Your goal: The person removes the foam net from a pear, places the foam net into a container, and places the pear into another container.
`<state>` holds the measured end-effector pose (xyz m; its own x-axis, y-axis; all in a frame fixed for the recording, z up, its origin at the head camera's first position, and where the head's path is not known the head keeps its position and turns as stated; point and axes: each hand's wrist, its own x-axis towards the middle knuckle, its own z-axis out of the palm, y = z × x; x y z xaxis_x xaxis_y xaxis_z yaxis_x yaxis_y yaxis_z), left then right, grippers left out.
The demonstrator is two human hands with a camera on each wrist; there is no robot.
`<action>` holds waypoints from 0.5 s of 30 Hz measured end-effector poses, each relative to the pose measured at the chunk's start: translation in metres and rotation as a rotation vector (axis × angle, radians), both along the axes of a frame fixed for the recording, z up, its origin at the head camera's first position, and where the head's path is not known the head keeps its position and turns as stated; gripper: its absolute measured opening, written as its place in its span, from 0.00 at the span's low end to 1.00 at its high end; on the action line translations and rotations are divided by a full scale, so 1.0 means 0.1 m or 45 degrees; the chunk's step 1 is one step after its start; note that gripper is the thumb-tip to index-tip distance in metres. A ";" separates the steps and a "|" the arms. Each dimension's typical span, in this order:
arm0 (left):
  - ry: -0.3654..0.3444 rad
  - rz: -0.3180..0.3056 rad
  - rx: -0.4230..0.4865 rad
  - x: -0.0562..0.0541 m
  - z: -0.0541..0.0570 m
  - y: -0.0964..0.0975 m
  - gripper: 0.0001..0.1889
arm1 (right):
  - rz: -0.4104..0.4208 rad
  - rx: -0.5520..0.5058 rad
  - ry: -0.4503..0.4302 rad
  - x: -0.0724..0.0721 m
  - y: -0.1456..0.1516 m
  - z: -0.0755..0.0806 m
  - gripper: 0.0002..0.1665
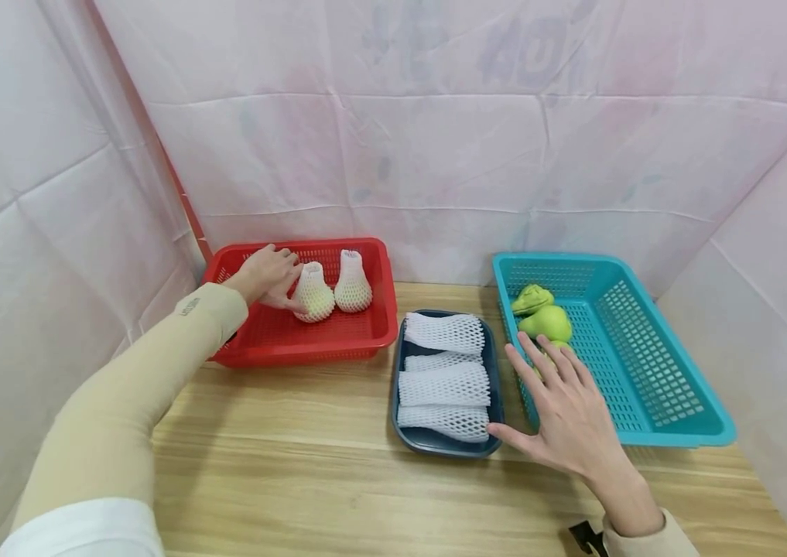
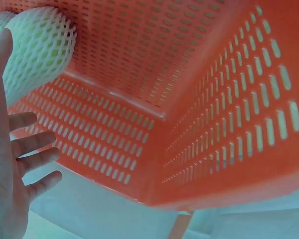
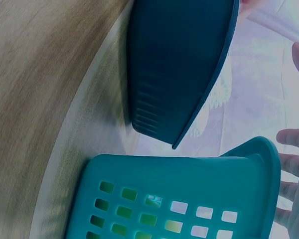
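Observation:
My left hand (image 1: 269, 277) is inside the red basket (image 1: 282, 340), beside a pear in a white foam net (image 1: 314, 295). Its fingers are spread and relaxed, and the left wrist view shows the palm (image 2: 2, 164) gripping nothing. Whether the thumb touches the net cannot be told. A second netted pear (image 1: 353, 286) stands upright to the right. My right hand (image 1: 567, 410), fingers spread, hovers over the near left edge of the teal basket (image 1: 672, 363). Green pears (image 1: 549, 322) lie along that basket's left side, partly hidden by the fingers.
Between the baskets, a dark blue tray (image 1: 459, 450) holds several white foam net sleeves (image 1: 445, 384). All stand on a wooden table (image 1: 337, 472) with a pale cloth (image 1: 435, 155) hanging behind. A black object (image 1: 586, 534) shows at my right wrist.

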<state>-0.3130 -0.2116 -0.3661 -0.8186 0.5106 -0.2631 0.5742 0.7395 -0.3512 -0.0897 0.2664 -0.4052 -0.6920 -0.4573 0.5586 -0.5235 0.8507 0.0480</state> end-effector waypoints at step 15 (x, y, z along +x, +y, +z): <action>-0.122 0.077 0.035 -0.06 -0.15 0.15 0.60 | 0.001 -0.007 0.006 0.00 0.02 0.01 0.67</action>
